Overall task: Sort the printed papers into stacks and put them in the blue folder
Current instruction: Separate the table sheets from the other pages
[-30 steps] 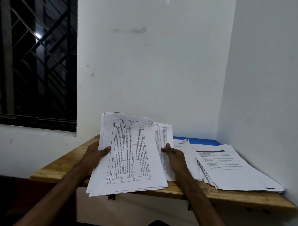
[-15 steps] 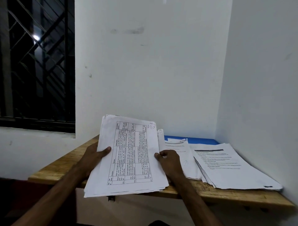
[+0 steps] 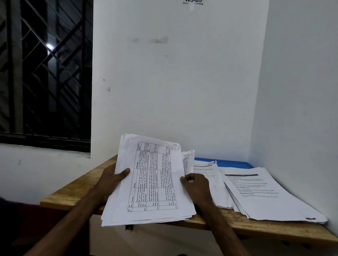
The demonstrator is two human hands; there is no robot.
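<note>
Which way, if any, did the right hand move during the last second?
Yes, slightly: the right hand drew left and nearer the person, away from the dark-headed stack at the right.

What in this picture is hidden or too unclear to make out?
All in the head view:
1. Blue folder: mostly covered by paper piles; only a back strip shows.
2. Print on the held stack: too small to read.
3. Wall label: cut by the top edge.
4. Left hand: fingers behind the held stack; only the thumb shows.
</note>
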